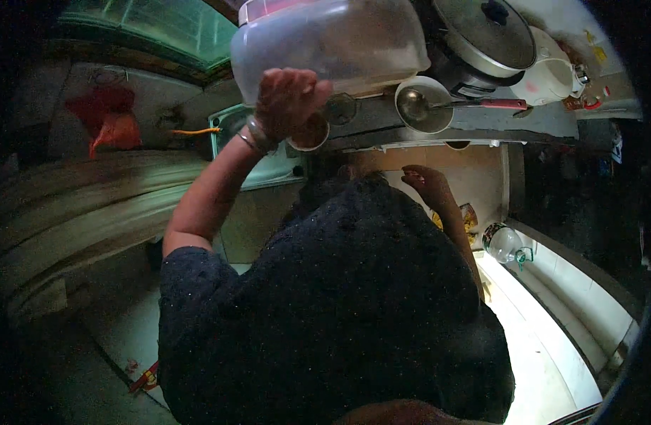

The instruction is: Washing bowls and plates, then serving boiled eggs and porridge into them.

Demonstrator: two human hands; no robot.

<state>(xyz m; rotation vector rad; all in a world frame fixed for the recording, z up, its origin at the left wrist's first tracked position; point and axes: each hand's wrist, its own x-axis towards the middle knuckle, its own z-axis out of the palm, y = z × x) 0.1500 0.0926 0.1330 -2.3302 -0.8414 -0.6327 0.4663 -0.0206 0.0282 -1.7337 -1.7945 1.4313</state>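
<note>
My left hand (290,103), with bangles at its wrist, is raised over the counter in front of a large translucent plastic bin (332,53). Its fingers are curled in, slightly blurred, and whatever may be inside them is hidden. Just below that hand is a small round bowl (311,136), partly covered by it, with something brownish inside. A round glass-like dish (340,110) lies beside the bowl. My right hand (426,183) hangs in front of the counter edge, fingers loosely bent and apart, touching nothing that I can see.
A white bowl (439,122) holds a ladle (467,105) with a red handle. Behind it stands a lidded dark cooker (485,39), with a white appliance (545,71) to its right. A sink (269,173) lies at left. A large clear bottle (506,244) stands low at right.
</note>
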